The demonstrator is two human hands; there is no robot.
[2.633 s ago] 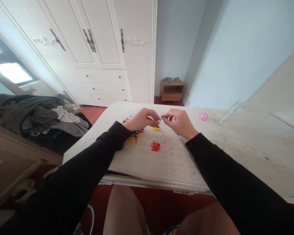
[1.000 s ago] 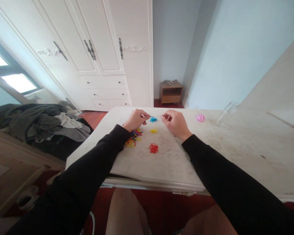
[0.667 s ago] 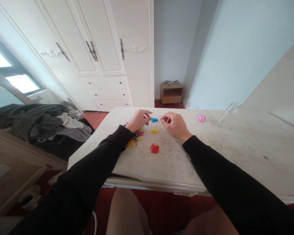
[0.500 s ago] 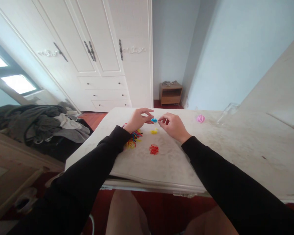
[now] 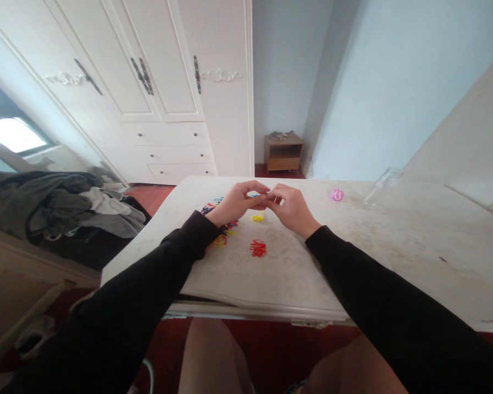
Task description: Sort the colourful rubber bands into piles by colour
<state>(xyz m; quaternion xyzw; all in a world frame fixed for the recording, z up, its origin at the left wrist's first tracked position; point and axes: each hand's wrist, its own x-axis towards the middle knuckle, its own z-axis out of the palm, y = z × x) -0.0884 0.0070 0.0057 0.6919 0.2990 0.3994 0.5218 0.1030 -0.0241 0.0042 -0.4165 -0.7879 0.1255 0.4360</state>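
Both the left hand (image 5: 241, 203) and the right hand (image 5: 292, 210) meet at curled fingertips near the far edge of the tabletop (image 5: 291, 273), partly hiding blue bands (image 5: 253, 194), each grip's closure and contents indiscernible, with yellow bands (image 5: 257, 217) and red bands (image 5: 258, 248) successively closer to the near edge and a mixed-colour pile (image 5: 222, 239) leftward.

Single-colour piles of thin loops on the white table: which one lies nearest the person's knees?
The red pile; the small yellow pile lies farther back, and blue loops, glimpsed behind the fingers, even farther.
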